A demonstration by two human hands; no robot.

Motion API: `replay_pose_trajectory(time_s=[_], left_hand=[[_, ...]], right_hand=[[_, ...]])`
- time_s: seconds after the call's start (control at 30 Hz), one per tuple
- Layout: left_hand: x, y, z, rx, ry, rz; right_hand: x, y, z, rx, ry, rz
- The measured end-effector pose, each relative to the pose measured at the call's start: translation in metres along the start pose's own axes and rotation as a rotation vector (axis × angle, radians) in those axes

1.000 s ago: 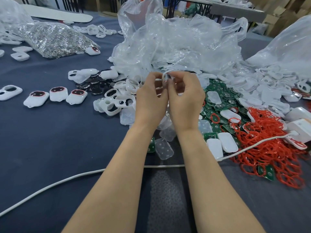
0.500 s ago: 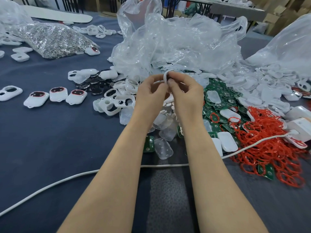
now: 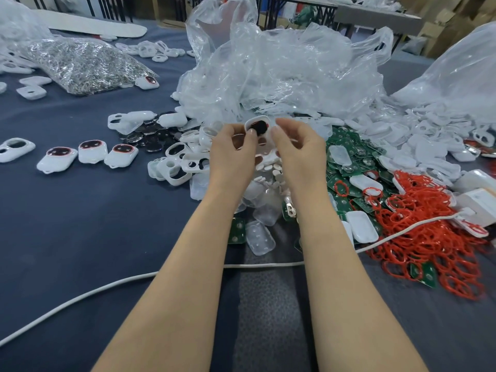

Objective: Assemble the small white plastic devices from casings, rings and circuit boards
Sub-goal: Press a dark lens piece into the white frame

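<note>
Pinching a white casing (image 3: 257, 125) w/ a dark insert btwn thumb & fingers, the left hand (image 3: 233, 153) holds it above the parts pile, in front of the clear plastic bags (image 3: 281, 71). Right hand (image 3: 298, 149) is just beside it, fingers loosely curled, holding nothing. Green circuit boards (image 3: 346, 157) & red rings (image 3: 429, 237) lie at right on the worktop (image 3: 80, 224); three white devices (image 3: 92, 151) sit at left.
</note>
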State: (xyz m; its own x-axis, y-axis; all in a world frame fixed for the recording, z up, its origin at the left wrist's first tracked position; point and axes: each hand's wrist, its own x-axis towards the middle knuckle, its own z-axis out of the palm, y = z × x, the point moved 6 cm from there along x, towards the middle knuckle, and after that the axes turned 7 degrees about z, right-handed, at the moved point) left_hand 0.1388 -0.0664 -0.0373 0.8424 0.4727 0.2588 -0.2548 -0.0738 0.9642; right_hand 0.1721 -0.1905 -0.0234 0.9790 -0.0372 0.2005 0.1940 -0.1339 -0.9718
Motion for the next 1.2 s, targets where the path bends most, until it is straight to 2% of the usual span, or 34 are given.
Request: replay_pose_trajectory(time_s=[0.2,0.27,0.4,0.6,1.07,1.2], left_hand=[[-0.001,-0.001,0.004,-0.051,-0.051,-0.024],[0.0,0.0,0.004,-0.012,-0.045,-0.009],[0.0,0.002,0.003,0.089,-0.039,0.026],[-0.002,0.006,0.002,0.135,-0.033,0.054],[-0.001,0.009,-0.001,0.333,-0.032,0.136],[0.0,0.007,-0.002,0.314,-0.022,0.108]], right_hand=[[0.002,0.001,0.001,0.015,-0.032,0.035],[-0.001,-0.001,0.001,-0.049,0.002,-0.025],[-0.01,-0.014,0.006,-0.278,0.035,-0.266],[-0.013,-0.016,0.007,-0.323,0.027,-0.343],[-0.008,-0.01,0.014,-0.349,-0.108,-0.267],[-0.007,-0.007,0.01,-0.16,-0.104,-0.139]])
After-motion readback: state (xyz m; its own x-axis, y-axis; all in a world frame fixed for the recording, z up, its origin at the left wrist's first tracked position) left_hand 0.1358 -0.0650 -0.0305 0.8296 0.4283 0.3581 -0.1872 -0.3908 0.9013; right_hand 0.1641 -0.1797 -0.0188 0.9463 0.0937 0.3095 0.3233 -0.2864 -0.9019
